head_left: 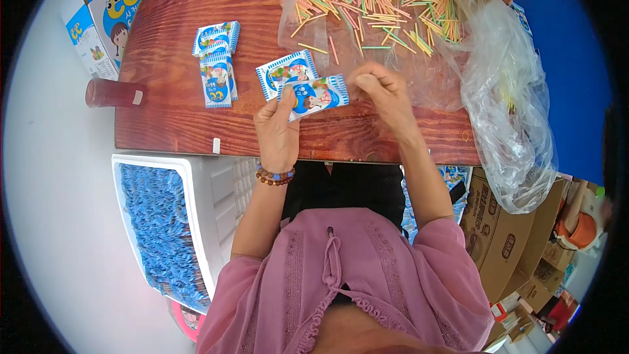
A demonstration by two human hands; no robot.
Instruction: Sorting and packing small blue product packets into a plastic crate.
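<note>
My left hand (276,132), with a beaded bracelet at the wrist, pinches a small blue-and-white printed packet (320,97) between thumb and fingers over the near part of the table. Another packet of the same kind (278,69) is just beyond, partly covered by the held one. Close to the right end of the held packet, my right hand (388,97) is closed, thumb against curled fingers; whatever it may grip is hidden. Thin pastel sticks (380,16) in yellow, pink and green lie heaped on clear plastic at the far right. Left of my hands, several packets (216,72) overlap in a pile.
A reddish-brown wooden table (170,111) carries a dark red jar (114,93) at its left edge. Below stands a white foam box (196,183) full of blue packets. Crumpled clear plastic (508,111) hangs over the right edge, near cardboard boxes (508,236). Printed cartons (118,10) stand far left.
</note>
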